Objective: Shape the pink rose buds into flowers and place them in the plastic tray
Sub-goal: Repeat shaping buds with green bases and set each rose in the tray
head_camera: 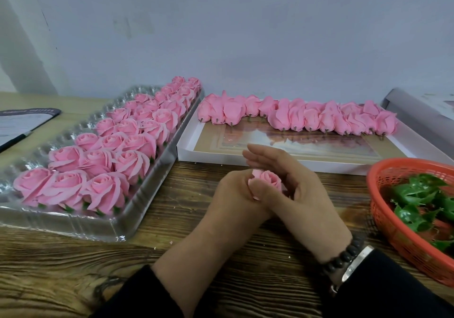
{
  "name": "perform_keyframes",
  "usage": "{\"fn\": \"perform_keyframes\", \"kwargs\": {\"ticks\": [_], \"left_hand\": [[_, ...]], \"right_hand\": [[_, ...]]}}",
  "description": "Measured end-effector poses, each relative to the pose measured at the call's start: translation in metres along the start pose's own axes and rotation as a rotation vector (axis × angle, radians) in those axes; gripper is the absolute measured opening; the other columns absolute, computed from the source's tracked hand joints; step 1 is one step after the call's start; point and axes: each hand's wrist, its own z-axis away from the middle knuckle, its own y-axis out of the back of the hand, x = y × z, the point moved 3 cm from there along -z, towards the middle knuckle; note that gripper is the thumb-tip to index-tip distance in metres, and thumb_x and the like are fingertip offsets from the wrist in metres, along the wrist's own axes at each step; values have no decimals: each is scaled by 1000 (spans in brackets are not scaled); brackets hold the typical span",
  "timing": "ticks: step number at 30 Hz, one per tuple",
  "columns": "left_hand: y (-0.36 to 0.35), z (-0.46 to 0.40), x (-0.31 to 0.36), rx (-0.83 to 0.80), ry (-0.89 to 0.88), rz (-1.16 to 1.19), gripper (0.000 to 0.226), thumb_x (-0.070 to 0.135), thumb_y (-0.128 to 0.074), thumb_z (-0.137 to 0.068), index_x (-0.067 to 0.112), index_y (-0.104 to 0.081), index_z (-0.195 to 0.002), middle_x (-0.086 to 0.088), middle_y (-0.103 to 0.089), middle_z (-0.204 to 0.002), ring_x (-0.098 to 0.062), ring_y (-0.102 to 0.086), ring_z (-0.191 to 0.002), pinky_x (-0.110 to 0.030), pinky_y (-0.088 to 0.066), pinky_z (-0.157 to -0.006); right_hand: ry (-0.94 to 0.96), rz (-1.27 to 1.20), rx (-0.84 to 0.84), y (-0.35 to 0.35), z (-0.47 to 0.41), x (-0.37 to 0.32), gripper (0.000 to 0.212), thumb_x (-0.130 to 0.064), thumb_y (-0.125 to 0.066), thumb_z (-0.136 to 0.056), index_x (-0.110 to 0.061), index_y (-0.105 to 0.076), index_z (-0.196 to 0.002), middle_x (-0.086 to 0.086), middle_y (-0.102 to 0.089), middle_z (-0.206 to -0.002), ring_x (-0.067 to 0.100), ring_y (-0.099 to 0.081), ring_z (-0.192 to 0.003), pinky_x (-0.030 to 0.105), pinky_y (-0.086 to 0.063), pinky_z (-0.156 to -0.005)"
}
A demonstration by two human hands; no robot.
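Note:
A pink rose bud (268, 179) sits between my two hands above the wooden table. My left hand (233, 195) grips it from below with curled fingers. My right hand (298, 190) lies against the bud's right side, its fingers straight and pointing up-left past the petals. The clear plastic tray (73, 222) stands at the left, filled with several rows of shaped pink roses (103, 187) with green bases. A row of unshaped pink buds (294, 116) lies along the far side of a shallow white box (186, 152) behind my hands.
A red mesh basket (383, 209) holding green leaf pieces (417, 195) stands at the right edge. A dark-edged booklet (22, 123) lies at the far left. A grey box lid (417, 106) leans at the back right. The wall is close behind.

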Motion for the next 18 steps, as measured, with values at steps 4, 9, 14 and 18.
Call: {"fn": "perform_keyframes", "kwargs": {"ticks": [4, 9, 14, 18], "left_hand": [[-5, 1, -1, 40, -47, -155, 33, 12, -59, -82, 37, -55, -61, 15, -62, -62, 4, -60, -66, -8, -43, -59], [-8, 0, -6, 42, 35, -127, 31, 5, -60, -83, 31, -54, -67, 14, -59, -62, 13, -57, -65, -3, -39, -56], [-12, -3, -3, -164, -29, -155, 20, 4, -60, -82, 12, -60, -100, 12, -57, -87, 10, -51, -78, -1, -39, -70], [-11, -2, 1, -238, -89, -254, 21, 3, -54, -86, 2, -60, -107, 12, -49, -86, 16, -39, -82, 6, -32, -68]], "right_hand": [[7, 60, 64, -7, 1, 0, 38, -52, -51, -79, -33, -63, -109, -19, -67, -105, -7, -59, -102, 8, -43, -84], [0, 170, 57, -9, -2, 1, 30, -33, -42, -85, -34, -66, -103, -25, -66, -97, -9, -58, -97, 8, -40, -85], [-4, 232, -123, -10, -3, 3, 35, -25, -41, -83, -35, -67, -105, -22, -63, -114, -8, -52, -112, 13, -35, -99], [-8, 246, -170, -9, -2, 3, 34, -28, -43, -83, -40, -66, -106, -24, -66, -107, -9, -55, -107, 12, -39, -93]]}}
